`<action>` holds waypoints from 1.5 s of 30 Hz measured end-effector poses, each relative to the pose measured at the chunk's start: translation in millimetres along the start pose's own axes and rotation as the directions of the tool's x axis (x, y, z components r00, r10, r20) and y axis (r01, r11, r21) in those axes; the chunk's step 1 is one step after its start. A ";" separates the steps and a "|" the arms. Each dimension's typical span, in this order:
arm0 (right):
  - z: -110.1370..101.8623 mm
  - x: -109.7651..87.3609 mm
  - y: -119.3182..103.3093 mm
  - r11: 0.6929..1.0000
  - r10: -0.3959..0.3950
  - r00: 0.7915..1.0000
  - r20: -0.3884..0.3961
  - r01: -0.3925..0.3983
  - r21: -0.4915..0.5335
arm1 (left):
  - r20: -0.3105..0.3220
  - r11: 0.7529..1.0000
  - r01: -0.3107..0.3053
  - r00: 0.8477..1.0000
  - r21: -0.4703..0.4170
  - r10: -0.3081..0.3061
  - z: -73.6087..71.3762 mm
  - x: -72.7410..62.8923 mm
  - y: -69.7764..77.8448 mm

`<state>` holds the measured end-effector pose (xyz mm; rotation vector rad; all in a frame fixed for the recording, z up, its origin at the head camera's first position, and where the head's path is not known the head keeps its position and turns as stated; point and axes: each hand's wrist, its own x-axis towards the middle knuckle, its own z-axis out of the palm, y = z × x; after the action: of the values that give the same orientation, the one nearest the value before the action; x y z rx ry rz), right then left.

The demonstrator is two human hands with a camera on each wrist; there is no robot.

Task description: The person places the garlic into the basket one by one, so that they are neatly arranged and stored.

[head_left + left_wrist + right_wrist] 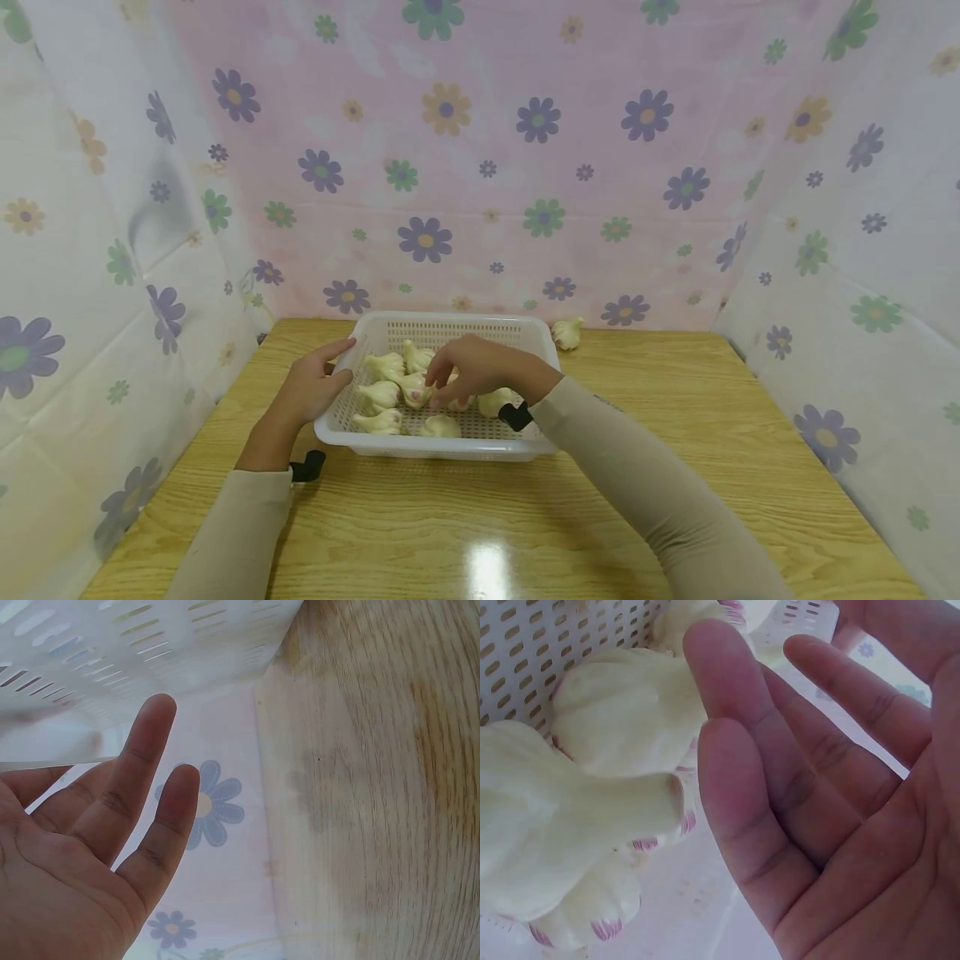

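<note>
A white plastic basket [442, 446] with slotted walls stands on the table, holding several garlic bulbs [380, 396], pale with purple streaks. My left hand [309, 387] rests at the basket's left rim, thumb and forefinger over the edge. In the left wrist view, its other fingers [146, 750] extend loosely beside the outer wall. Over the middle of the basket reaches my right hand [480, 367], fingers bent down among the bulbs. The right wrist view shows it with nothing in its grasp, fingertips [731, 761] close beside the garlic bulbs [622, 712]. Its forearm covers part of the basket's right side.
One more garlic bulb [567, 333] lies on the wooden table [637, 375], just outside the basket's back right corner. Flowered cloth [487, 200] hangs behind the table and along both sides. Black wrist mounts [307, 467] stick out from the sleeves.
</note>
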<state>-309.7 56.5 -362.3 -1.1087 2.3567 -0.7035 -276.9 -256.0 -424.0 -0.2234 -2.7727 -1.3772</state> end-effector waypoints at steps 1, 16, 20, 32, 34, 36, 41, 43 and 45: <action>-0.9 -1.2 1.2 1.000 -0.005 1.000 -0.002 0.005 0.003 | 0.000 1.000 -0.001 1.000 -0.001 0.001 0.2 0.2 0.0; -21.0 -32.0 1.0 0.990 -0.138 0.982 -0.131 0.140 0.002 | -0.004 1.000 -0.006 1.000 0.009 0.006 1.0 0.2 -0.3; -29.3 -46.5 -1.3 0.990 -0.141 0.966 -0.218 0.141 -0.012 | 0.002 1.000 -0.012 1.000 0.007 0.012 1.0 0.4 0.3; -41.1 -82.9 19.7 0.982 -0.161 0.818 -0.552 0.186 -0.010 | -0.014 1.000 -0.024 1.000 0.000 0.024 0.7 -0.4 -0.7; -42.6 -87.6 26.2 0.983 -0.156 0.792 -0.590 0.182 -0.015 | -0.014 1.000 -0.023 1.000 0.000 0.023 0.8 -0.3 -1.8; -43.6 -92.2 33.9 0.983 -0.144 0.760 -0.634 0.183 -0.005 | -0.013 1.000 -0.020 1.000 0.000 0.020 1.1 -0.2 -2.3; -45.2 -105.1 53.0 0.969 -0.085 0.645 -0.760 0.232 0.088 | -0.011 1.000 -0.014 1.000 -0.001 0.014 1.5 0.3 -1.2; -45.6 -110.8 61.1 0.960 -0.058 0.598 -0.800 0.254 0.120 | -0.009 1.000 -0.013 1.000 -0.002 0.013 1.2 0.5 -1.4; -45.2 -117.4 69.5 0.952 -0.020 0.558 -0.830 0.264 0.155 | -0.007 1.000 -0.007 1.000 -0.008 0.006 0.9 0.8 -2.0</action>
<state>-307.3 199.6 -349.6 -0.9632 2.7555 -1.9019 -278.0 -256.4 -426.1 -0.2275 -2.7595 -1.3847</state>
